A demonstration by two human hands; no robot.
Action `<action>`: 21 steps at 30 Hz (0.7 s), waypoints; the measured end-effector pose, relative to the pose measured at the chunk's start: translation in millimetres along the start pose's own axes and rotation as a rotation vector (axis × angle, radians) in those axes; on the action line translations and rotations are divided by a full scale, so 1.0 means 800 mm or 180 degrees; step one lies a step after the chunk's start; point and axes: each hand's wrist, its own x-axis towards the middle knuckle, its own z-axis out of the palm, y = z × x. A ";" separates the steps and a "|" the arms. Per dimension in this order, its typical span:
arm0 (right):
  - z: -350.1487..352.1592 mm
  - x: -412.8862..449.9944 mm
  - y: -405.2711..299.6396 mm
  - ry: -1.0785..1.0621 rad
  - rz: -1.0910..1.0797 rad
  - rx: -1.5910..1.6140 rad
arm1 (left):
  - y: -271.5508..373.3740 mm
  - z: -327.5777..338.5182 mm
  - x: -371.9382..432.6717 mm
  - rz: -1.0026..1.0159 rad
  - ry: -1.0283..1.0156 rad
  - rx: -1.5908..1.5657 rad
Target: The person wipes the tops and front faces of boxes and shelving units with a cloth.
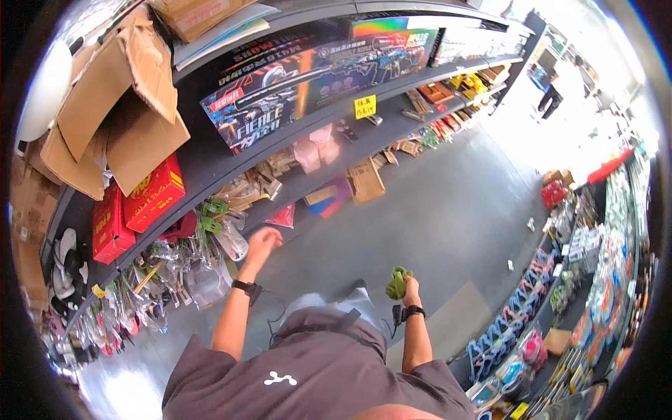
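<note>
My right hand (pixel 411 292) grips a crumpled green cloth (pixel 399 284) above the grey floor, on the right side of my body. Out to the left, my left hand (pixel 264 244) hangs in the air with loosely bent fingers and nothing visible in it. It is nearest to the lower shelf, close to a pinkish-red packet (pixel 281 216) and a clear-wrapped item (pixel 234 242). Each wrist wears a black strap with a small device, the left strap (pixel 247 289) and the right strap (pixel 409 313).
Shelving (pixel 294 157) on my left bears boxed toy guns (pixel 325 79), red boxes (pixel 155 194) and an opened cardboard carton (pixel 113 105). Packaged goods, including blue and pink hangers (pixel 509 320), line the right. A person (pixel 557 86) stands far down the aisle floor (pixel 446 210).
</note>
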 end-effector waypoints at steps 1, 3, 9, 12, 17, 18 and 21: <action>0.023 0.000 -0.046 -0.0278 -0.0258 -0.0160 | 0.039 0.004 0.015 0.0540 0.0311 -0.0192; 0.069 0.036 -0.107 -0.0568 -0.0294 -0.0055 | 0.111 -0.013 0.042 0.0947 0.1201 0.0008; 0.272 0.087 -0.261 -0.1074 -0.1149 0.0532 | 0.215 -0.068 0.121 0.1335 0.1675 0.0108; 0.379 0.060 -0.331 -0.1380 -0.1459 0.0868 | 0.246 -0.080 0.172 0.1779 0.2165 0.0618; 0.521 0.020 -0.386 -0.1305 -0.1171 0.1583 | 0.313 -0.093 0.203 0.2225 0.2761 0.2702; 0.549 0.020 -0.390 -0.1250 -0.1513 0.1660 | 0.320 -0.099 0.208 0.2383 0.2796 0.2745; 0.624 -0.016 -0.399 -0.0704 -0.2925 0.1235 | 0.342 -0.126 0.205 0.2472 0.2467 0.2822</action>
